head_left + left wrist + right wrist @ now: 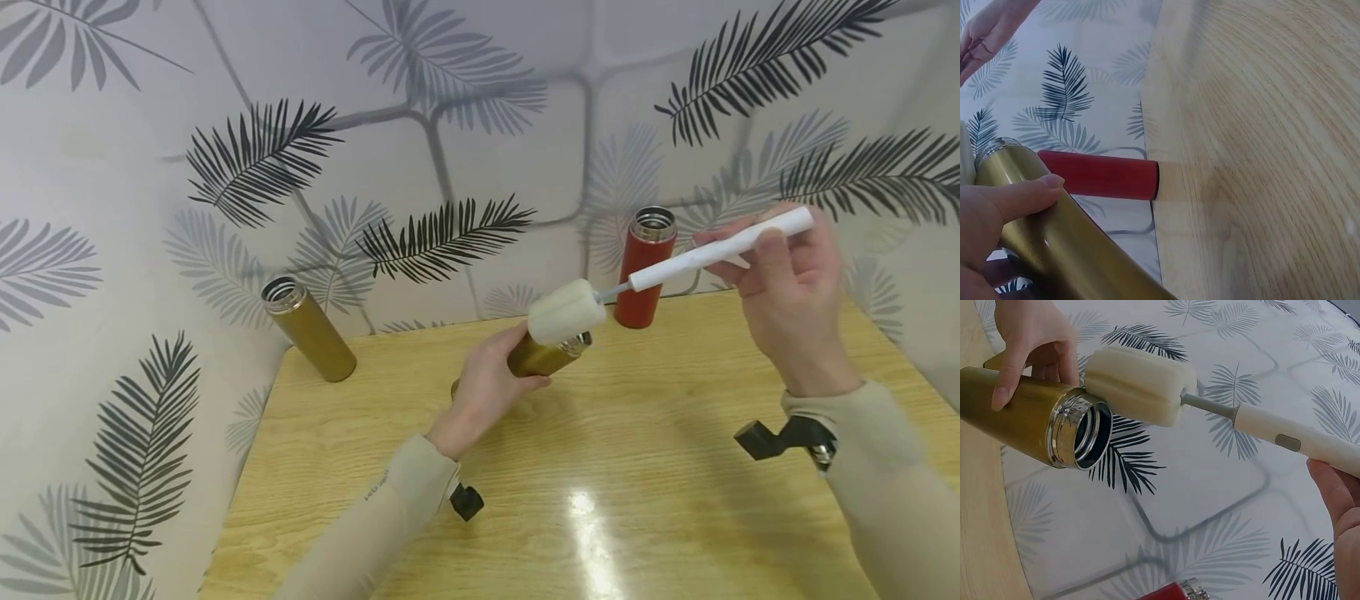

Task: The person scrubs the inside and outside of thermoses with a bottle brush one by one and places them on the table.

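Left hand [487, 375]: holding the gold bottle [538, 360], thumb and fingers wrapped about its body.
Right hand [795, 287]: holding the white handle [720, 254] of the brush; fingers curled about it, well apart from the bottle.
Gold bottle: tilted, cap off; long axis runs from the left hand up towards the right, mouth [1093, 434] turned to the right hand's side.
Brush sponge [566, 312]: outside the mouth, alongside the bottle's neck; contact cannot be determined.
Governing relation: sponge axis stands offset to one side of the mouth, not in line with it; the left hand is nearer to both, the right hand at the brush's far end.
Red bottle [637, 292]: upright, cap off, near the back edge of the tabletop [637, 467].
Second gold bottle [315, 337]: upright, cap off, at the tabletop's left rear.
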The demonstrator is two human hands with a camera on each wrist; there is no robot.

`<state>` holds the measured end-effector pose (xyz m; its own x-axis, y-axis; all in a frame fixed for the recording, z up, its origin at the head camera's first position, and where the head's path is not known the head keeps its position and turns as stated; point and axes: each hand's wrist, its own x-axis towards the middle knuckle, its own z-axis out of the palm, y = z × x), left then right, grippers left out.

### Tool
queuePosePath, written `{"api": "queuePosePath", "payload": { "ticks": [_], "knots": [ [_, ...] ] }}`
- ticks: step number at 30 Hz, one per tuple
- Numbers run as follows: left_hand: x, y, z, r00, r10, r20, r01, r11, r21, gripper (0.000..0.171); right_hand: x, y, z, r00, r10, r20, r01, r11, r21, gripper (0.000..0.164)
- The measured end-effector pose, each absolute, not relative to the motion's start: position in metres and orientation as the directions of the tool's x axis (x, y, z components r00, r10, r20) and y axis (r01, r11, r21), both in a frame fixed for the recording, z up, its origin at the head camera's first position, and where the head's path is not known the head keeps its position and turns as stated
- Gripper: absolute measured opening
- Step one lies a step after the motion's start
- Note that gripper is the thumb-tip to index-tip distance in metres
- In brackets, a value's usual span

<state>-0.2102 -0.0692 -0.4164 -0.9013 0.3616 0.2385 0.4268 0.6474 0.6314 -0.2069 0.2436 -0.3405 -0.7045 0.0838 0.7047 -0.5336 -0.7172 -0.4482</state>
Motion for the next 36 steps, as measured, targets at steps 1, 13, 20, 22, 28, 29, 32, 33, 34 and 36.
{"api": "queuePosePath", "payload": {
  "ticks": [1, 13, 20, 22, 28, 29, 32, 33, 34, 36],
  "knots": [
    [-0.210, -0.069, -0.417, -0.901, 0.363, 0.237, 0.426, 0.645, 0.634, 0.078, -0.208, 0.243, -0.341, -0.705, 0.088, 0.704, -0.538, -0.713, -0.449, 0.021],
    [-0.205, -0.067, -0.415, -0.894, 0.388, 0.222, 0.436, 0.645, 0.628, 0.079, -0.212, 0.244, -0.345, -0.710, 0.155, 0.687, -0.598, -0.647, -0.472, 0.015],
    [-0.203, -0.068, -0.417, -0.886, 0.399, 0.236, 0.454, 0.642, 0.618, 0.078, -0.214, 0.248, -0.350, -0.706, 0.173, 0.687, -0.639, -0.576, -0.511, 0.014],
    [-0.203, -0.068, -0.417, -0.885, 0.399, 0.240, 0.456, 0.642, 0.616, 0.077, -0.214, 0.249, -0.352, -0.706, 0.183, 0.684, -0.653, -0.543, -0.529, 0.012],
    [-0.203, -0.069, -0.417, -0.893, 0.370, 0.257, 0.444, 0.629, 0.638, 0.080, -0.214, 0.257, -0.358, -0.706, 0.187, 0.683, -0.672, -0.481, -0.564, 0.013],
    [-0.204, -0.069, -0.417, -0.897, 0.360, 0.256, 0.436, 0.628, 0.644, 0.080, -0.214, 0.258, -0.358, -0.705, 0.180, 0.685, -0.674, -0.469, -0.570, 0.013],
    [-0.205, -0.071, -0.418, -0.906, 0.331, 0.264, 0.421, 0.631, 0.651, 0.082, -0.212, 0.261, -0.360, -0.705, 0.159, 0.691, -0.673, -0.457, -0.581, 0.015],
    [-0.205, -0.072, -0.418, -0.908, 0.322, 0.268, 0.417, 0.632, 0.653, 0.082, -0.212, 0.261, -0.360, -0.706, 0.157, 0.691, -0.673, -0.454, -0.584, 0.015],
    [-0.206, -0.072, -0.419, -0.910, 0.312, 0.274, 0.414, 0.632, 0.655, 0.082, -0.211, 0.261, -0.360, -0.708, 0.154, 0.690, -0.670, -0.457, -0.585, 0.015],
    [-0.206, -0.073, -0.419, -0.913, 0.295, 0.282, 0.408, 0.627, 0.664, 0.083, -0.209, 0.261, -0.359, -0.715, 0.157, 0.681, -0.665, -0.450, -0.596, 0.013]
  ]
}}
